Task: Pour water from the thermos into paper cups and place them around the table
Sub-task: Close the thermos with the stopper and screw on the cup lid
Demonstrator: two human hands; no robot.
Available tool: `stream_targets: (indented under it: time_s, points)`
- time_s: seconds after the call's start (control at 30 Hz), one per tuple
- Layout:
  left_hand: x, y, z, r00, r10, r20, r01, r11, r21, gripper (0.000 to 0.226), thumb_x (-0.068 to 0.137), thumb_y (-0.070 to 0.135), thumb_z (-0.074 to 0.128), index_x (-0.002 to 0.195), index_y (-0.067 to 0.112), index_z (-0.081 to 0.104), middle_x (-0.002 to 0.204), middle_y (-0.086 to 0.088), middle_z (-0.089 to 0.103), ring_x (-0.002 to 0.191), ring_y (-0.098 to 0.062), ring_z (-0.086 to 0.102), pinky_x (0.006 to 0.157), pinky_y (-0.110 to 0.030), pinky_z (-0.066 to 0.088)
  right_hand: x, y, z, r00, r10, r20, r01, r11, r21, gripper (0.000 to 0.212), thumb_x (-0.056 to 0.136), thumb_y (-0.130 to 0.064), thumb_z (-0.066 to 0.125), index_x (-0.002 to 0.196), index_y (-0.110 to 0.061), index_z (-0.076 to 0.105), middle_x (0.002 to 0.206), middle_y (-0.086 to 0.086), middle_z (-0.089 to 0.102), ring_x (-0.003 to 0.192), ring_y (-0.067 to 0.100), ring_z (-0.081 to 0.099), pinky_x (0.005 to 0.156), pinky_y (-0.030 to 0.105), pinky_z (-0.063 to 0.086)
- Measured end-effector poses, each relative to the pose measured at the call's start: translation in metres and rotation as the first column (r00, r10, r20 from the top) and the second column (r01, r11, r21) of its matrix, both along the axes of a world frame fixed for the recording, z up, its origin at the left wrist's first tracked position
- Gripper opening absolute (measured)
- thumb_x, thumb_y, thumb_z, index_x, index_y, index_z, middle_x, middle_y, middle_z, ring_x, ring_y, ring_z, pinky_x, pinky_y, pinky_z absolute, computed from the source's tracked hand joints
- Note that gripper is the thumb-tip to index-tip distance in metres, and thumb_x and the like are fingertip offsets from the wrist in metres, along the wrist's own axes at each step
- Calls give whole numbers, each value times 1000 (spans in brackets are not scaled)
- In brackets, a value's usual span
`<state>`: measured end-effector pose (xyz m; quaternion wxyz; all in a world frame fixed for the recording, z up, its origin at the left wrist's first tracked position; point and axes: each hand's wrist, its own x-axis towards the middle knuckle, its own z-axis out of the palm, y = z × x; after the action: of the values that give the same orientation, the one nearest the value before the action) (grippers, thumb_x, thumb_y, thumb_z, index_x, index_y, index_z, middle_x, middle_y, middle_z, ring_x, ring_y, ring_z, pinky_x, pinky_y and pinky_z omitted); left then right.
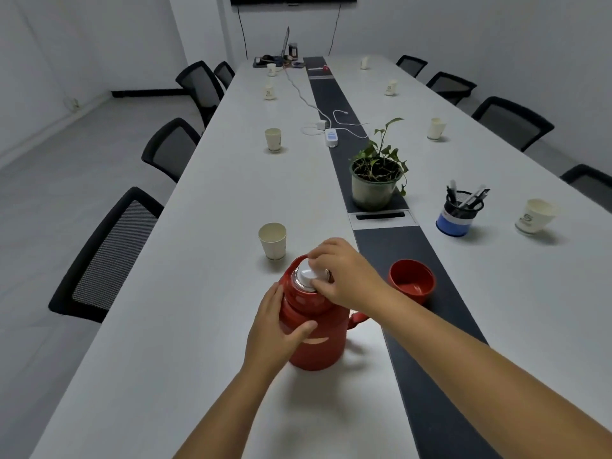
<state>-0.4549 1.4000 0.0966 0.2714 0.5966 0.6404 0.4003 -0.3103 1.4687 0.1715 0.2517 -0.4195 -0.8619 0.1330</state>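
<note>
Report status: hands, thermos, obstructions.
Left hand grips thermos body; right hand fingers on white stopper. Red lid off, beside. Nothing obstructing.

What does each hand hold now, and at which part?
The left hand grips the red thermos around its body. The right hand pinches the white stopper in the thermos mouth.

Two bare forearms enter from the bottom of the frame, one from the lower middle and one from the lower right corner. No sleeve shows on either; both are uncovered as far as the frame's edge. The left hand point(276, 329), near the lower centre, wears no glove, ring, watch or band that can be seen. The right hand point(344, 274), just above and to its right, is likewise bare at the wrist. The fingernails look short and unpainted.
</note>
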Motion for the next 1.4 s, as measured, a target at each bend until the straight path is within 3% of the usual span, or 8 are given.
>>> stream_targets:
  time_s: [0.13,0.4,0.63,0.77,0.93,1.1,1.27,1.4]
  points:
    - [2,-2,0,999,0,37,1,1000,-6,87,60,49,64,137,25,33,111,46,20,99,40,20,72,15,18,-4,7,2,990,-15,141,28,995,-94,25,82,-16,59,95,6,60,112,17,59,107,29,48,88,34,34]
    - [5,-4,6,999,13,50,-13,1000,-2,80,58,43,64,132,26,38,109,43,27,98,39,25,74,13,24,-2,-2,-2,995,-72,-71,55,975,-217,24,78,-13,62,98,1,60,113,15,61,107,28,53,90,33,39]
    - [15,-4,30,996,69,48,-69,998,-1,70,56,34,74,120,24,48,92,35,38,85,14,39,67,-1,30,11,-15,-3,948,-113,-298,24,958,-287,32,80,-11,62,111,-7,61,120,5,60,109,13,53,88,8,32]
    - [25,-3,28,988,87,130,-92,995,34,69,62,21,82,116,37,43,107,23,51,103,-3,50,86,-20,37,60,-26,-26,835,-247,-491,68,933,-353,23,79,-3,61,100,-9,64,102,-10,58,95,6,56,81,7,44]
    - [30,12,33,968,165,187,-173,985,24,87,64,19,82,135,26,32,119,18,39,110,-7,41,96,-27,35,139,-6,-79,777,-603,-181,468,746,-474,43,80,-15,65,121,-8,51,124,9,51,112,23,49,93,28,42]
    - [35,21,32,969,188,158,-193,981,17,82,65,16,81,134,21,37,114,16,42,108,-4,38,94,-23,30,169,23,-118,750,-656,86,595,613,-520,64,78,-27,68,133,-13,38,146,20,23,133,35,27,107,42,30]
    - [35,22,27,959,229,166,-237,971,31,68,62,11,82,115,32,45,102,30,43,100,-2,44,89,-19,31,166,41,-135,795,-595,116,574,677,-460,32,76,-20,69,103,-5,60,134,21,39,119,33,42,97,34,37]
    - [36,22,29,958,217,186,-229,973,43,66,60,10,82,100,44,42,101,31,43,93,12,45,76,-8,33,164,33,-124,832,-555,-31,478,743,-469,31,69,-23,76,67,-16,46,126,13,46,99,20,44,81,27,37]
